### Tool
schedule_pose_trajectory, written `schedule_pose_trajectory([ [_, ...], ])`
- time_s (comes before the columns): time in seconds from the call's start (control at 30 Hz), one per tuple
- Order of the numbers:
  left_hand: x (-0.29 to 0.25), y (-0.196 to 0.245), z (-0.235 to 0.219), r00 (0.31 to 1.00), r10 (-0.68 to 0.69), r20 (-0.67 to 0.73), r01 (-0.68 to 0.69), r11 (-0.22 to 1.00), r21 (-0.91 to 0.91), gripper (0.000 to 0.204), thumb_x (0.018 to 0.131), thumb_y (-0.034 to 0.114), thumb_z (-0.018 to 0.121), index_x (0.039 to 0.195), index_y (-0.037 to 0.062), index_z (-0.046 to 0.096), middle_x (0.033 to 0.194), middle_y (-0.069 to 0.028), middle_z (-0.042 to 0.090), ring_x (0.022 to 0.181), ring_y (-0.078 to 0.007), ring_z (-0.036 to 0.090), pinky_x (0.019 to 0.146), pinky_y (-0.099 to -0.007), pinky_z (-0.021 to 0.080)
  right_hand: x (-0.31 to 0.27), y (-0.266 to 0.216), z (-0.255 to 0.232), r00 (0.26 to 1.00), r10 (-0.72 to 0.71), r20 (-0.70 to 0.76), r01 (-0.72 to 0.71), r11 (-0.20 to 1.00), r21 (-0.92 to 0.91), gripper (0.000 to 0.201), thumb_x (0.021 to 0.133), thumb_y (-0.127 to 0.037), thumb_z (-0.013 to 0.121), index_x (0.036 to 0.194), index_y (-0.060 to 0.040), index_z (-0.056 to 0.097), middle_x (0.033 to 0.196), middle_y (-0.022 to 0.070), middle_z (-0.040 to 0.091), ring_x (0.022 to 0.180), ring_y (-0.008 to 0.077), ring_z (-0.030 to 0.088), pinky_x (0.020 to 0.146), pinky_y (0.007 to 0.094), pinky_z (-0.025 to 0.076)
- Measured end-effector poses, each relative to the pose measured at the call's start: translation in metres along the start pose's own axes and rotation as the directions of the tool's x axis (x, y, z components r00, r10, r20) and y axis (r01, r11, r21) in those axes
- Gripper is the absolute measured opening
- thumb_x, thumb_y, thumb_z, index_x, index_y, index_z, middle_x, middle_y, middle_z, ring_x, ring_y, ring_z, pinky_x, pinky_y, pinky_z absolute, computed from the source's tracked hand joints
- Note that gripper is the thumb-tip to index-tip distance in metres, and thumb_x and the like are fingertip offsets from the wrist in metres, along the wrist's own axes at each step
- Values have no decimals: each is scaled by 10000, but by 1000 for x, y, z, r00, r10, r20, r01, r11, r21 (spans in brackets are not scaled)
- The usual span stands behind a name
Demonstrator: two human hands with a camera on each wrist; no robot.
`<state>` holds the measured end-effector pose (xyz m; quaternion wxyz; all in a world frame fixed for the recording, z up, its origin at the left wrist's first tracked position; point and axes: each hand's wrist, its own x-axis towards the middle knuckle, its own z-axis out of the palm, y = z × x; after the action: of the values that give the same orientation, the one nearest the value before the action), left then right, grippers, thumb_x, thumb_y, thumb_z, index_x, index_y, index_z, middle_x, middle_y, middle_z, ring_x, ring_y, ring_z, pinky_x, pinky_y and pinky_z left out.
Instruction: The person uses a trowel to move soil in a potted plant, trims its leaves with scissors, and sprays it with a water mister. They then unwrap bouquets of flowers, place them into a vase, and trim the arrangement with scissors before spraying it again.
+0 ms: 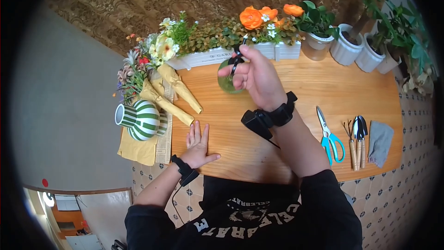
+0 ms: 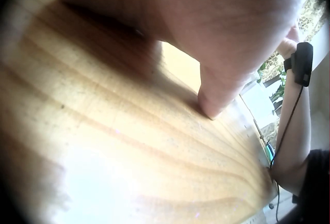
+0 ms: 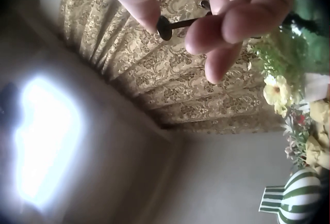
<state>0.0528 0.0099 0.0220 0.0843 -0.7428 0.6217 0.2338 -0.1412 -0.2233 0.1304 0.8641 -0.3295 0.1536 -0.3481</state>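
Head view shows the person's right hand (image 1: 262, 78) gripping the black pump top (image 1: 237, 59) of a round, translucent green spray bottle (image 1: 227, 83) before a white slatted planter box (image 1: 196, 59); the left hand (image 1: 197, 150) rests, thumb spread wide, on the brown wooden tabletop (image 1: 305, 83) near yellow paper-wrapped flowers (image 1: 179, 86).

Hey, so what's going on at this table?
A person's right hand holds a green spray bottle by its black top, in front of a white planter with orange flowers. The left hand rests on the wooden table near paper-wrapped flower bunches. Scissors and small garden tools lie off to the person's right, untouched.
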Motion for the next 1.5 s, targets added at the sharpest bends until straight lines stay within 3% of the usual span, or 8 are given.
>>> schedule_pose_trajectory([
  [0.37, 0, 0, -1, 1000, -1, 15, 1, 1000, 10, 1192, 721, 606, 682, 1492, 49, -36, 1480, -353, -166, 1376, -516, -157, 1076, -624, 0, 2, -12, -14, 986, -146, -75, 144, 989, -27, 298, 954, -374, 476, 989, -80, 511, 811, 174, 682, 508, 84, 555, 492, 190, 437],
  [0.47, 0, -1, 0, 1000, 6, 11, -6, 1000, 10, 1189, 726, 605, 678, 1491, 47, -39, 1478, -356, -164, 1376, -517, -154, 1077, -623, -2, -1, -9, -5, 1000, -16, 14, 18, 994, -105, 321, 951, -375, 478, 991, -59, 517, 795, 187, 677, 473, 88, 544, 464, 177, 427],
  [0.63, 0, 2, -3, 1000, 6, 8, -6, 1000, 7, 1187, 729, 604, 675, 1491, 45, -43, 1475, -361, -165, 1376, -518, -152, 1076, -627, -1, -2, 7, 5, 984, 89, 157, -54, 975, -215, 388, 944, -418, 499, 957, -34, 553, 689, 146, 651, 438, 73, 518, 427, 166, 404],
  [0.9, -1, 4, -4, 999, -21, 28, 21, 1000, 8, 1189, 735, 615, 662, 1491, 65, -73, 1481, -346, -177, 1381, -495, -182, 1084, -616, 2, -1, 29, 16, 956, 227, 184, -152, 924, -351, 332, 932, -348, 537, 937, -19, 581, 638, 109, 645, 406, 52, 471, 403, 168, 361],
  [1.0, -1, 5, -6, 999, -20, 36, 20, 1000, 12, 1188, 738, 618, 658, 1490, 63, -75, 1478, -350, -180, 1378, -496, -191, 1086, -611, -1, -6, 23, 20, 958, 218, 185, -166, 951, -262, 336, 935, -346, 526, 945, -15, 580, 640, 117, 646, 409, 54, 471, 403, 170, 359],
  [1.2, -1, 4, -4, 1000, -17, 17, 17, 1000, 3, 1187, 733, 613, 665, 1492, 62, -63, 1478, -353, -175, 1378, -503, -175, 1084, -616, 5, 2, 28, 9, 964, 184, 193, -96, 914, -394, 381, 940, -393, 495, 988, -20, 562, 669, 147, 656, 419, 67, 482, 419, 176, 372],
  [1.4, 0, 0, 1, 1000, 0, 5, 0, 1000, 19, 1186, 728, 622, 666, 1494, 60, -44, 1480, -351, -171, 1380, -517, -143, 1079, -626, 16, 0, 6, 4, 995, 85, 51, -78, 988, -132, 378, 952, -409, 473, 998, -42, 554, 725, 158, 671, 428, 74, 501, 436, 165, 378],
  [1.5, 0, 0, 0, 1000, 6, 8, -6, 1000, 13, 1191, 729, 631, 661, 1493, 54, -48, 1481, -347, -173, 1378, -514, -153, 1081, -621, 2, 5, 0, -8, 999, -42, 14, 43, 989, -140, 336, 936, -402, 505, 958, -67, 521, 740, 167, 668, 440, 76, 498, 432, 197, 382],
])
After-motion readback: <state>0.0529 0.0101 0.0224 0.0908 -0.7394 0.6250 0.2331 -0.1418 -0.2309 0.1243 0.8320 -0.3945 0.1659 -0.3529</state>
